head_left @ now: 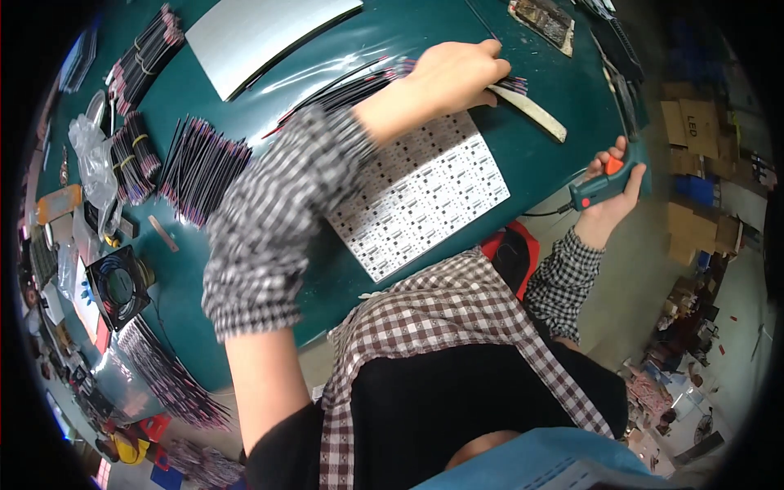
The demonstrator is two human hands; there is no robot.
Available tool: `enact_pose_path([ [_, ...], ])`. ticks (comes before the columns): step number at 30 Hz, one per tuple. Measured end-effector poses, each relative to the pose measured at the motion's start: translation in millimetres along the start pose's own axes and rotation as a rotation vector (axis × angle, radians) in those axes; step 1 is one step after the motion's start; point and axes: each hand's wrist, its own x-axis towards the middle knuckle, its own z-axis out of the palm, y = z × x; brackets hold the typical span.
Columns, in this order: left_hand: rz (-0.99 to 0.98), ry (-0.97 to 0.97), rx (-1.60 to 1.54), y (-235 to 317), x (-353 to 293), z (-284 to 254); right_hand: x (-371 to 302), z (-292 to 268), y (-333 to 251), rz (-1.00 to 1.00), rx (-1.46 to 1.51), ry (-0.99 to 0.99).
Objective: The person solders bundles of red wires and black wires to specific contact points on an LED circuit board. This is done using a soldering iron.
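Note:
My left hand (457, 75) reaches over the table with its fingers curled, above a loose bundle of black wires (343, 91) with red and pink ends. What the fingers grip, if anything, is hidden. Beside its thumb lies a pale flat stick (535, 114). Under my left forearm rests a white circuit board panel (437, 196) printed with a repeating black pattern. Off the table's right edge, my right hand (606, 214) is wrapped round a green corded tool (594, 189) with an orange trigger, which looks like a soldering gun.
Bundles of dark wires (204, 171) lie at the left of the green table (188, 273). A white panel (265, 37) is at the far side. A small black fan (118, 282) and a clear plastic bag (94, 163) sit near the left edge. Cardboard boxes (694, 131) stand at right.

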Motion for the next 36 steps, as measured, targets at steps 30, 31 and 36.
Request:
enact_pose_path([
  [30,0.023,-0.164,-0.202,42,-97,-52,-56,5,-16,-0.001,-0.024,0.02],
  [31,-0.089,-0.104,-0.136,50,-116,-62,-60,11,-4,0.024,-0.012,-0.023],
  [36,-0.663,0.459,-0.804,60,-261,-152,-130,103,42,0.009,-0.158,-0.029],
])
